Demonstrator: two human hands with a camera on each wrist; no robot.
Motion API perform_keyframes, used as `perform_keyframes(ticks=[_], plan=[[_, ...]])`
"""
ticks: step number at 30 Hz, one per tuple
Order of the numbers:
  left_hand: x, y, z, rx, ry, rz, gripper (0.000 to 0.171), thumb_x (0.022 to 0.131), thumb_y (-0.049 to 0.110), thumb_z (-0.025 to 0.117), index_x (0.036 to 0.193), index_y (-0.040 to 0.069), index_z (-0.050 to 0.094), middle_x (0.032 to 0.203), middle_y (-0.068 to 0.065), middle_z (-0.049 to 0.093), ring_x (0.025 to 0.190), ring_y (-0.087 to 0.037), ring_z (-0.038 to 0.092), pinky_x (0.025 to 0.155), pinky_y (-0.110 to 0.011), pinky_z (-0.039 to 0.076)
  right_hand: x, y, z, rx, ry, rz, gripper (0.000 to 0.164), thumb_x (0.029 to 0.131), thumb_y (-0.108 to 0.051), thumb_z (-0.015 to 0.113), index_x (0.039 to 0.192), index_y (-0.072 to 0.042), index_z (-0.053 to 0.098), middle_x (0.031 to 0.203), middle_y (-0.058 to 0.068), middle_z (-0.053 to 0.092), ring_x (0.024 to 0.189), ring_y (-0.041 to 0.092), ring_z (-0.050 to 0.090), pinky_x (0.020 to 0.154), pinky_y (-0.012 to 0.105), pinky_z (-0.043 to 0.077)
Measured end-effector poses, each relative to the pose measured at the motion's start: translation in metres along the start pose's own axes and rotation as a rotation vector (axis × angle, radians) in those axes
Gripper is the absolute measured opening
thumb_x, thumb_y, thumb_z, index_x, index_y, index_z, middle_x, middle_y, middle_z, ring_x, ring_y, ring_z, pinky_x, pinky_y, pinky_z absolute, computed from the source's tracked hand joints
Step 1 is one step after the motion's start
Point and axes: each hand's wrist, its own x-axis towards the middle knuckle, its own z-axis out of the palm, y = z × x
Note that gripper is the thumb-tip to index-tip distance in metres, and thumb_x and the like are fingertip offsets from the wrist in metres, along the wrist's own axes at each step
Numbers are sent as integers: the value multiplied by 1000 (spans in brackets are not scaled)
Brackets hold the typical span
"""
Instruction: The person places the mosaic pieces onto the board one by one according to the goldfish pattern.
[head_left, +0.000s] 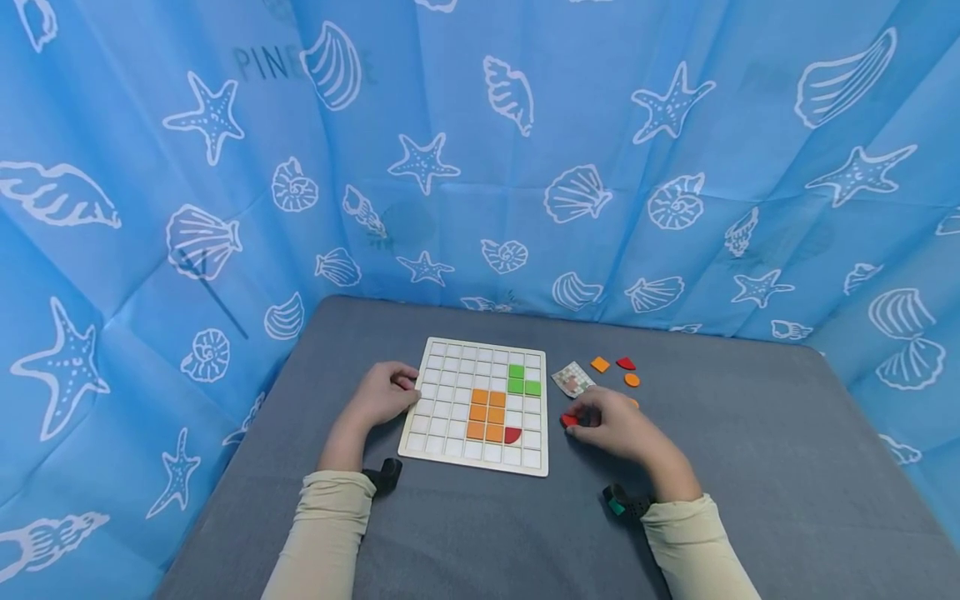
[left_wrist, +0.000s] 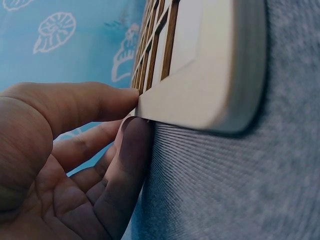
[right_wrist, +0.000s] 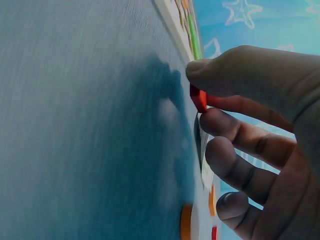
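A white gridded board (head_left: 454, 447) lies on the table, with orange and green square tiles and one red quarter-round tile (head_left: 512, 435) in its cells. My left hand (head_left: 384, 395) pinches the board's left edge; in the left wrist view the thumb (left_wrist: 100, 102) is on the rim and a finger lies beneath it. Right of the board, my right hand (head_left: 617, 423) holds a red tile (right_wrist: 198, 99) between thumb and fingers, just off the table in the right wrist view. The fingers partly cover this tile, so its full shape is hidden.
A small patterned card (head_left: 572, 379) lies right of the board. Beyond the right hand are an orange square tile (head_left: 600, 364), a red tile (head_left: 626, 363) and an orange round tile (head_left: 632, 380); another orange piece is mostly hidden. A blue shell-print curtain (head_left: 465, 217) hangs behind the grey table (head_left: 750, 417).
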Motion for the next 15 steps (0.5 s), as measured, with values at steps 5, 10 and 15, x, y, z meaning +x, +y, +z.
perform_keyframes(ticks=[5, 10, 15], plan=[[-1, 1, 0, 6, 5, -4, 35, 97, 8, 72, 131, 0, 69, 102, -14, 65, 80, -21, 64, 71, -35, 54, 9, -18, 8, 26, 10, -38, 16, 91, -16, 84, 105, -13, 79, 92, -1, 68, 72, 12, 54, 61, 26, 48], [-3, 3, 0, 13, 1, -1, 35, 97, 9, 72, 131, 0, 69, 101, -13, 66, 80, -21, 65, 70, -33, 53, 24, -43, 20, 28, 3, -113, 17, 91, -18, 84, 105, -11, 79, 94, 1, 68, 74, 12, 55, 63, 25, 48], [-4, 4, 2, 14, 6, 0, 35, 97, 8, 72, 130, 0, 69, 101, -13, 66, 80, -21, 65, 70, -34, 53, 40, -68, 33, 59, -25, -210, 15, 93, -17, 82, 106, -10, 79, 98, 3, 71, 76, 13, 58, 65, 25, 50]])
